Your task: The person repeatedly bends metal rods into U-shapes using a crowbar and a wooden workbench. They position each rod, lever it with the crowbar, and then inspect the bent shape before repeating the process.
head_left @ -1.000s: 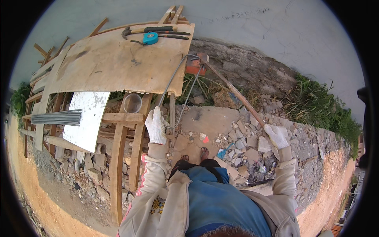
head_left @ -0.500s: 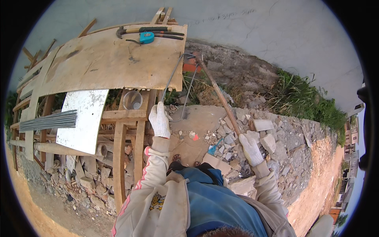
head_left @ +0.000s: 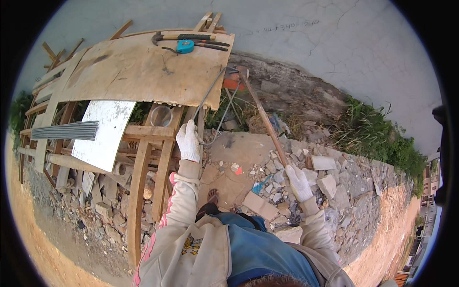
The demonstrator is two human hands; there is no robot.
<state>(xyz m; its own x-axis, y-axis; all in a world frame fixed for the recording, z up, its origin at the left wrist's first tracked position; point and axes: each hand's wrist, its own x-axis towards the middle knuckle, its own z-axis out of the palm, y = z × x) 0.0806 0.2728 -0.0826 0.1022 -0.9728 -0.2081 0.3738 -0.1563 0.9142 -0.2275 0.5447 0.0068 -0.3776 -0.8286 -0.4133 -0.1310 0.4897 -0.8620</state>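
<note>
My left hand (head_left: 188,141), in a white knit glove, is closed on a bent steel rod (head_left: 209,91) beside the table's right end. The rod runs up to an orange-red metal piece (head_left: 233,84) at the table corner and forms a narrow loop that comes back down near the glove. My right hand (head_left: 299,183), gloved the same way, grips the lower end of a long, rusty-brown bar (head_left: 263,115). The bar slants up and left, and its far end meets the rod's bend at the orange-red piece. Exactly how they engage there is too small to tell.
A plywood-topped table (head_left: 143,71) carries a hammer (head_left: 184,37), a teal tape measure (head_left: 185,46) and dark-handled pliers or cutters (head_left: 210,45). Steel rods (head_left: 64,130) lie across a white board (head_left: 103,136). A clear cup (head_left: 161,116) sits on the frame. Rubble (head_left: 330,186) lies at right.
The bar's lower end and my right hand have swung a little left. My left hand has shifted left with the rod, whose loop looks narrower. The whole view has shifted slightly.
</note>
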